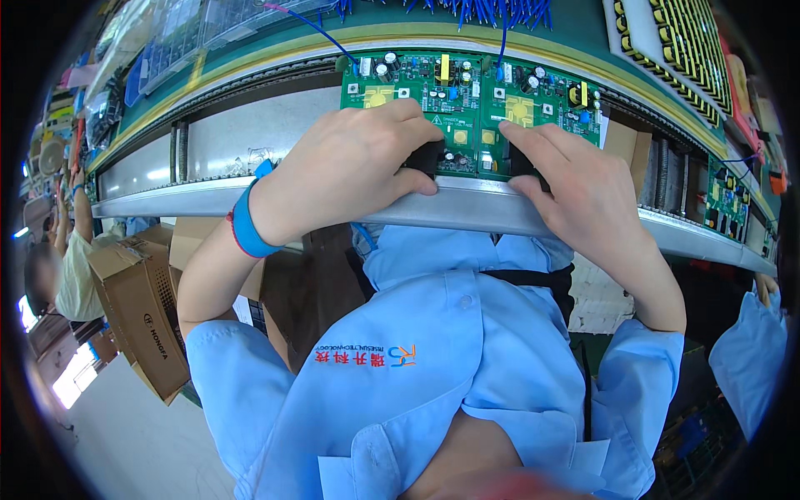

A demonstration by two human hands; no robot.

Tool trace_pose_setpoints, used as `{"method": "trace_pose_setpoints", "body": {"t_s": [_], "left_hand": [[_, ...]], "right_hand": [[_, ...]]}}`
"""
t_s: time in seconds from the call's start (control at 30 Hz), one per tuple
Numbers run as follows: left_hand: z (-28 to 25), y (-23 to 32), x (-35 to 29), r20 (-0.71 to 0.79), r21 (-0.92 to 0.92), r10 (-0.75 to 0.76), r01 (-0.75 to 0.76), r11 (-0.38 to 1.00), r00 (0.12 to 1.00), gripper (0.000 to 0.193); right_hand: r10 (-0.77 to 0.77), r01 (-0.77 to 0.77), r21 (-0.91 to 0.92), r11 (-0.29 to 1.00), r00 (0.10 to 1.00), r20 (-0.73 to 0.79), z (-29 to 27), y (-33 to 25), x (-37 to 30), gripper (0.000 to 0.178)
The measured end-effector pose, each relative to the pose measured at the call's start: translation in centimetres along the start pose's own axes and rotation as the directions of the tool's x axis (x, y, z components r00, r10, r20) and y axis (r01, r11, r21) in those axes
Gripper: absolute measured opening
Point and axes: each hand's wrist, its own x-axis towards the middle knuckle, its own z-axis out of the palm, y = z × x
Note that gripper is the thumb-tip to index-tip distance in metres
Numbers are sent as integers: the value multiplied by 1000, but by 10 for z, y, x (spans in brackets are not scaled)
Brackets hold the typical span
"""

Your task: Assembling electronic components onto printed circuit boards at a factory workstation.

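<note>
A green circuit board panel (471,112) made of two joined boards lies across the conveyor rails in front of me. It carries white-topped capacitors, yellow-wrapped transformers and gold pads. My left hand (354,158), wearing a blue wrist strap (248,221), has thumb and forefinger closed around a black block-shaped component (427,156) at the near edge of the left board. My right hand (575,171) grips a similar black component (520,158) on the right board, its forefinger resting on top. The fingers partly hide both blocks. Two blue wires (502,50) rise from the far edge.
The metal front rail (475,204) runs just below my hands. Bundled blue wires (467,10) and a white tray of yellow-black components (667,50) lie beyond. Another board (727,204) sits rightward on the line. Cardboard boxes (142,308) stand lower left; co-workers are at both sides.
</note>
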Motion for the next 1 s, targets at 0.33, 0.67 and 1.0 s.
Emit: {"method": "trace_pose_setpoints", "body": {"t_s": [0.33,0.67,1.0], "left_hand": [[7,-2,-2,-114,0,4,-4,1000,994,42],[8,2,-4,-113,65,3,4,998,994,46],[10,8,-6,-116,57,-28,35,998,993,40]], "right_hand": [[159,-88,807,584,987,-7,-18,33,-12,30],[195,-138,988,62,973,124,-21,61,-30,42],[230,-108,987,122,970,78,-22,55,-33,42]]}}
